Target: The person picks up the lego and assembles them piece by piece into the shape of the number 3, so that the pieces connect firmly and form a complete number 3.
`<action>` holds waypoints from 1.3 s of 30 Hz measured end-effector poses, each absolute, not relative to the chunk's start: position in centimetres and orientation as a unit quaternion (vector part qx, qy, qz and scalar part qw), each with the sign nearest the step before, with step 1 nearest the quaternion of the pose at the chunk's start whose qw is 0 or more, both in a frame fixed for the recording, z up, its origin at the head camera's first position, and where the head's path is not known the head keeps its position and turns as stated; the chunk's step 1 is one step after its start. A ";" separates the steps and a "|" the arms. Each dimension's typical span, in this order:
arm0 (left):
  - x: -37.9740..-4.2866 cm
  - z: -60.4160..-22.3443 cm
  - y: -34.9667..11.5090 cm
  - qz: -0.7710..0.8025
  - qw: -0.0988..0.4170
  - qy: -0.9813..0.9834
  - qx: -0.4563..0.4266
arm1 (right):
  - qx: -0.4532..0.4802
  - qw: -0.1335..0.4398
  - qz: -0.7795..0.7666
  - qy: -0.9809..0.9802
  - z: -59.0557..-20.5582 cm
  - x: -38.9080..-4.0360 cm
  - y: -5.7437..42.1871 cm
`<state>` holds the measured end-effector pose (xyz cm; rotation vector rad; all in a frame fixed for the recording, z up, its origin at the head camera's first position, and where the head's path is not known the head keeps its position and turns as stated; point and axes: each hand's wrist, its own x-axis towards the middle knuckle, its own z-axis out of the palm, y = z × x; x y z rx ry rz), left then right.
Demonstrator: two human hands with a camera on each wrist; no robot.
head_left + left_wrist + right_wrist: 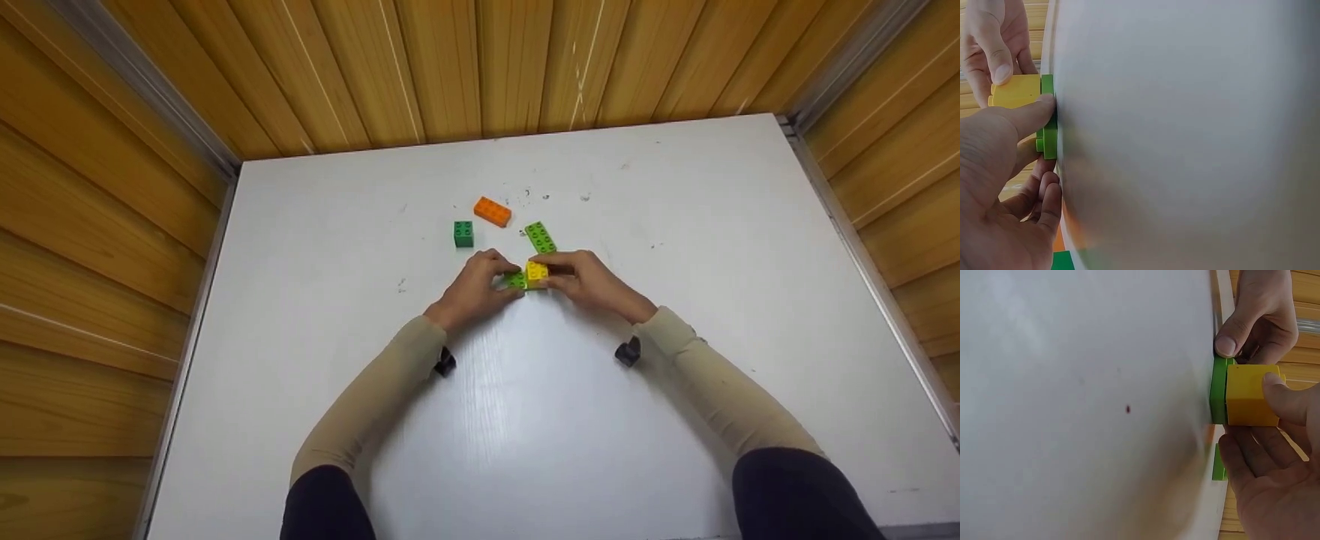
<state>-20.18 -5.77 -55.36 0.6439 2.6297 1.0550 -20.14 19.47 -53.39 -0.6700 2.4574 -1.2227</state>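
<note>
On the white table, my left hand [478, 289] pinches the left end of a flat light-green toy brick [516, 280] between thumb and fingers. A yellow square brick [536, 271] sits on the right end of that plate, and my right hand [589, 281] grips it at its sides. In the right wrist view the yellow brick [1252, 395] stands flush against the green plate [1219, 391], with the right thumb on it. Bare studs of the plate [1040, 144] show beside the left fingers in the left wrist view.
Just beyond the hands lies a second flat light-green brick [540, 237]. A dark green square brick [463, 233] and an orange brick [492, 211] lie farther back on the table [337, 225]. Wood-patterned walls [450, 75] enclose the back and sides.
</note>
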 end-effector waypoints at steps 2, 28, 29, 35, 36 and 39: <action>-20.1 -55.4 -5.8 0.364 0.121 0.897 0.219 | -0.228 0.163 -0.426 0.860 -53.4 -20.2 19.5; -20.6 -55.1 -5.8 0.358 0.125 0.901 0.212 | -0.220 0.098 -0.434 0.868 -53.9 -20.6 18.9; -20.6 -55.1 -5.8 0.359 0.124 0.900 0.212 | -0.226 0.095 -0.430 0.869 -54.0 -20.6 18.9; -20.6 -55.1 -5.9 0.365 0.125 0.896 0.219 | -0.257 0.078 -0.417 0.868 -54.2 -20.4 18.8; -20.6 -55.1 -5.9 0.366 0.126 0.895 0.220 | -0.264 0.074 -0.415 0.867 -54.2 -20.3 18.8; -20.6 -55.2 -5.9 0.370 0.131 0.892 0.223 | -0.279 0.064 -0.409 0.866 -54.1 -20.2 18.8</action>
